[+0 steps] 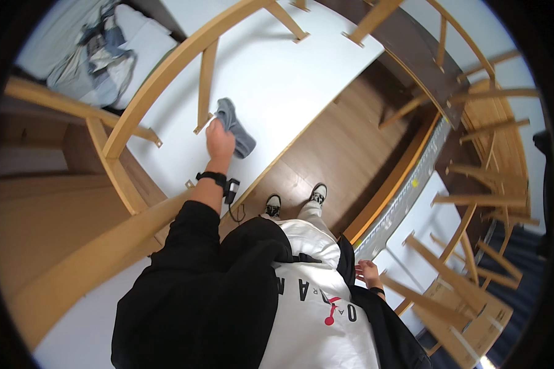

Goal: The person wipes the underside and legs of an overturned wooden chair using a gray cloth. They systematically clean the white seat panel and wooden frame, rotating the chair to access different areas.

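My left hand (220, 140) grips a folded grey cloth (240, 136), pressed against a broad white surface (277, 92). Close beside the hand, a wooden post (207, 83) meets that surface at a flat foot plate. The post belongs to a curved wooden rail (166, 69) that arches over the white surface. On my left wrist sits a black band with a small device and a cable. My right hand (368, 272) hangs low beside my jacket, its fingers loosely apart and nothing visible in them. The jacket edge partly hides its fingertips.
Wooden legs and frames (461, 230) jut out on the right, near a cardboard box (466, 318). A grey patterned strip (397, 203) lies along an orange-brown wooden edge (392, 175). Crumpled patchwork fabric (97, 69) rests at upper left. My shoes stand on the wood-look floor (341, 124).
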Demonstrator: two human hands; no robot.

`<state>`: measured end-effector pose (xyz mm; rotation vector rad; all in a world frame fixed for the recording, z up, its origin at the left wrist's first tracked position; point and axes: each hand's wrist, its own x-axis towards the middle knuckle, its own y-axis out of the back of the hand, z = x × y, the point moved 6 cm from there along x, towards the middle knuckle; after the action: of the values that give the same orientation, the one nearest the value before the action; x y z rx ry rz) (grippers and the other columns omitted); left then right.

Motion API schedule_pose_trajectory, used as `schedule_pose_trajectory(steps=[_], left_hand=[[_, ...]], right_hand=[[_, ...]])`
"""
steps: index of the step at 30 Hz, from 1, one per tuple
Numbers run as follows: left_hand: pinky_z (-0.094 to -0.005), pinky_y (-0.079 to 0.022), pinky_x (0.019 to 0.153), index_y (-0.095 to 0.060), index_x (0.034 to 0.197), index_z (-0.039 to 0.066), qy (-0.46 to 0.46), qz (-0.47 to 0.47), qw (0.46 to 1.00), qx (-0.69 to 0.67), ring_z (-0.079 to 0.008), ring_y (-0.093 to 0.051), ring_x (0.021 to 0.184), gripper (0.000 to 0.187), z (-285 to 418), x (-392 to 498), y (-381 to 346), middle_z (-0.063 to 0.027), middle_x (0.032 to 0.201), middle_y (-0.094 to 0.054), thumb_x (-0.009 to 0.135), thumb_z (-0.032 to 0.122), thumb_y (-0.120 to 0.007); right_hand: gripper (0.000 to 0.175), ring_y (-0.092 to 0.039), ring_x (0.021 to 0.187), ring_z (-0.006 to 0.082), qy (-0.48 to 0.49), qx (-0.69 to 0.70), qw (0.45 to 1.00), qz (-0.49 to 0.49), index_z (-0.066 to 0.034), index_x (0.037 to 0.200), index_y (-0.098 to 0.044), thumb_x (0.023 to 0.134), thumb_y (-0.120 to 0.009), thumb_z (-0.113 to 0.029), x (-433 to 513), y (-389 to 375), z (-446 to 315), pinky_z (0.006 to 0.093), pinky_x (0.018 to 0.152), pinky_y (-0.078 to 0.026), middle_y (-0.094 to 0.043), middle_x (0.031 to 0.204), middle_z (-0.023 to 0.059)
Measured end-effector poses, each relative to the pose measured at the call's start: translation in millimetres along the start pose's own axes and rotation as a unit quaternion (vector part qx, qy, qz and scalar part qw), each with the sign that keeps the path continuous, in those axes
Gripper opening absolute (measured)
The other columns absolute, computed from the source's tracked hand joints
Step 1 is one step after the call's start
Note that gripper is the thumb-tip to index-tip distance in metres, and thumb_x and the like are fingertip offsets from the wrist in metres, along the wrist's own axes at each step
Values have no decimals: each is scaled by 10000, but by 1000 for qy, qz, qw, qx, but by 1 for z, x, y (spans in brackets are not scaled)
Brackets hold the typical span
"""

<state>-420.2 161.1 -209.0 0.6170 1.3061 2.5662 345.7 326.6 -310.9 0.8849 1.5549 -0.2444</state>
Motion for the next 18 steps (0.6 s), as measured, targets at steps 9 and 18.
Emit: schedule_pose_trajectory(steps=[9, 18], left_hand=[[-508, -509, 1046, -666, 1345, 55, 172, 115, 950, 234, -417, -607, 1220, 452, -51, -50, 122, -143, 1340, -688, 896, 13, -637], [-652, -253, 1258, -541, 1578, 275, 417, -126, 891, 126, -420, -384, 1552, 571, -62, -112, 28, -109, 1657, -485, 1010, 216, -554]], right_hand=[[275, -732, 812, 187, 192, -57, 979, -22, -109, 1121, -658, 1085, -643, -381, 116, 91, -249, 373, 676, -570, -754, 957, 55], [211, -703, 775, 143, 289, -116, 948, -70, -116, 1061, -673, 1071, -686, -326, 126, 88, -374, 321, 608, -535, -749, 916, 35]])
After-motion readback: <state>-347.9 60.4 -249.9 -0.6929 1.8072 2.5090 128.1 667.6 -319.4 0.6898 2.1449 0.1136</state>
